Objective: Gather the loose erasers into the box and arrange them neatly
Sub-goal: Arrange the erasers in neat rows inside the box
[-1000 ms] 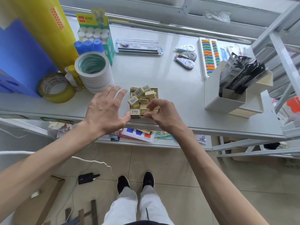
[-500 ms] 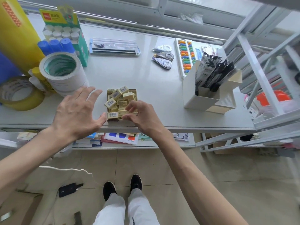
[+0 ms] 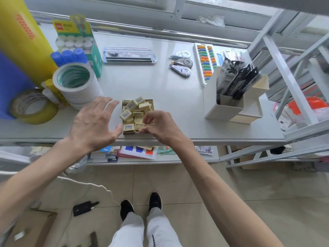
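- Box (image 3: 129,133) sits at the table's (image 3: 160,90) near edge, heaped with erasers (image 3: 132,105)
- No loose ones show on the table, so gathering looks done
- The heap is jumbled, several tilted; neat rows remain to be made
- Left hand (image 3: 94,123) spread, thumb against the box's near left corner
- Right hand (image 3: 160,127) curled, pinching one of the erasers near the front

Left hand (image 3: 94,122) spread open, thumb out, right hand (image 3: 161,128) curled, fingertips pinching an eraser (image 3: 139,126)
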